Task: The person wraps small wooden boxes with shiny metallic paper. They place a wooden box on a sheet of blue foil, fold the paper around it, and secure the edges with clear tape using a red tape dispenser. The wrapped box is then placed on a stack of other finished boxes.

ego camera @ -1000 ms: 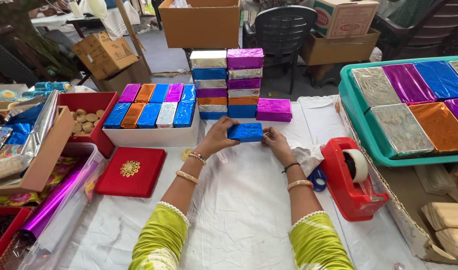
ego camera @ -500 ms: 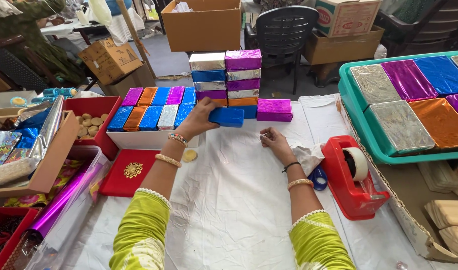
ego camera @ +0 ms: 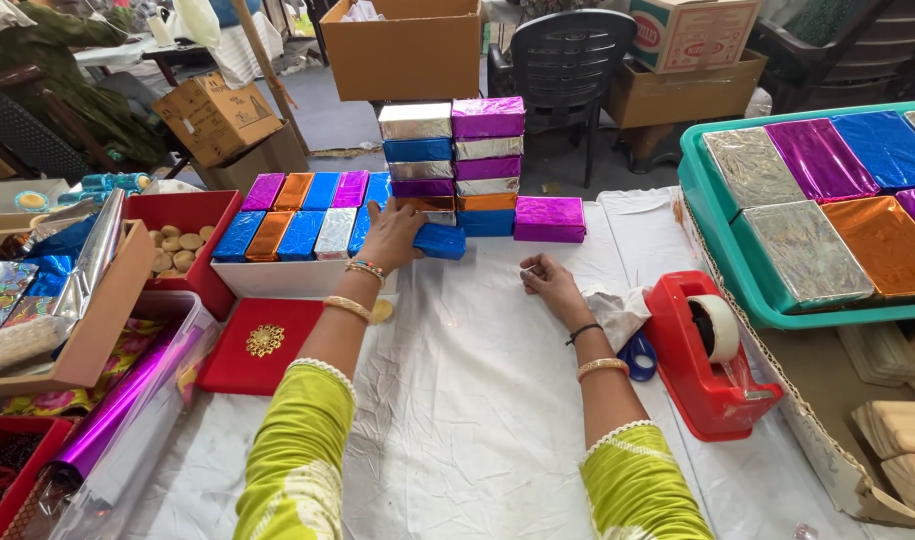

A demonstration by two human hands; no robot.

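left hand [ego camera: 391,237] clasped around a blue foil-wrapped box [ego camera: 440,241], held just above the white cloth [ego camera: 478,400], right beside the tray of wrapped boxes [ego camera: 308,275] and in front of the stacked boxes [ego camera: 456,160]. right hand [ego camera: 550,283] resting on the cloth, fingers loosely curled, holding nothing. red tape dispenser [ego camera: 708,360] near the right wrist.

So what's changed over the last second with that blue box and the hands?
The left hand took the blue foil-wrapped box alone and carried it from the middle of the white cloth up and left, to the foot of the stacked boxes. The right hand let go and rests on the cloth. The stack, the purple box and the red tape dispenser stayed put.
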